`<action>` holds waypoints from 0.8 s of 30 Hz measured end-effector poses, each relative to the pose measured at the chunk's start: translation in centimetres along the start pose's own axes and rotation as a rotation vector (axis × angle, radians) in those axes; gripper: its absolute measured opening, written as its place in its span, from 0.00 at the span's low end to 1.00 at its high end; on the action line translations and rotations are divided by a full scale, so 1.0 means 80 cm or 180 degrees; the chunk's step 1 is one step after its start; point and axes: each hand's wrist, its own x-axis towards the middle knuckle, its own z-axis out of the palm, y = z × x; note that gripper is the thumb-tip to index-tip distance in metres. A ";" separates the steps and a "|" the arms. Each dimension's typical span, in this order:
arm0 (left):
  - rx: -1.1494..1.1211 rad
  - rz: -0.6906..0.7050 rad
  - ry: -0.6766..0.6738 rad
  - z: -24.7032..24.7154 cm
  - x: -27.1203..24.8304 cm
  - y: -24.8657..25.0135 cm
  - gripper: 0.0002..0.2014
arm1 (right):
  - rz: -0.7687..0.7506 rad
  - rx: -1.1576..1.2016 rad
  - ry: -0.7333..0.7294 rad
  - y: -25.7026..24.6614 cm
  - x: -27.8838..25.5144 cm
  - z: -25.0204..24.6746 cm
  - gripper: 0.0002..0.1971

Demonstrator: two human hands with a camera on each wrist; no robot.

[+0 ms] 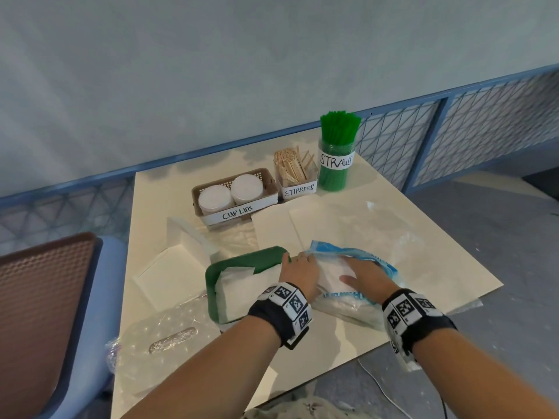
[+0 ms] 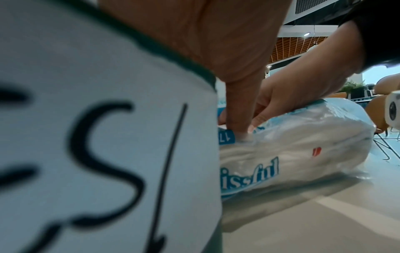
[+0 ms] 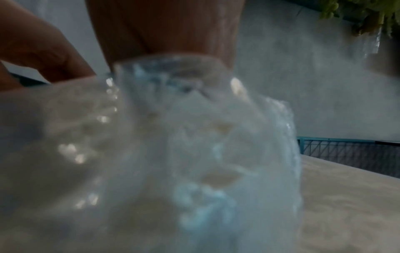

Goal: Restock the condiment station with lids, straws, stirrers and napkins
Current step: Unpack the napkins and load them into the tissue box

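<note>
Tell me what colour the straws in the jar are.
The straws are bright green, seen best in the head view.

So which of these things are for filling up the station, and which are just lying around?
For the job:
- napkin pack, held by the left hand and right hand
- green tray with napkins
- lids basket
- stirrers box
- straws jar

Just lying about:
- crumpled clear bag
- white box
- chair
</note>
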 end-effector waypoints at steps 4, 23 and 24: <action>0.0031 -0.0088 0.0012 -0.004 0.001 -0.003 0.37 | -0.0025 -0.0302 0.0126 -0.007 0.017 -0.008 0.28; -0.0346 -0.0186 0.0204 -0.003 0.026 -0.029 0.44 | 0.0243 -0.0352 0.0001 -0.027 0.045 -0.018 0.36; -0.0385 -0.0214 0.0213 -0.004 0.026 -0.028 0.43 | 0.0160 -0.0325 0.0045 -0.025 0.043 -0.018 0.37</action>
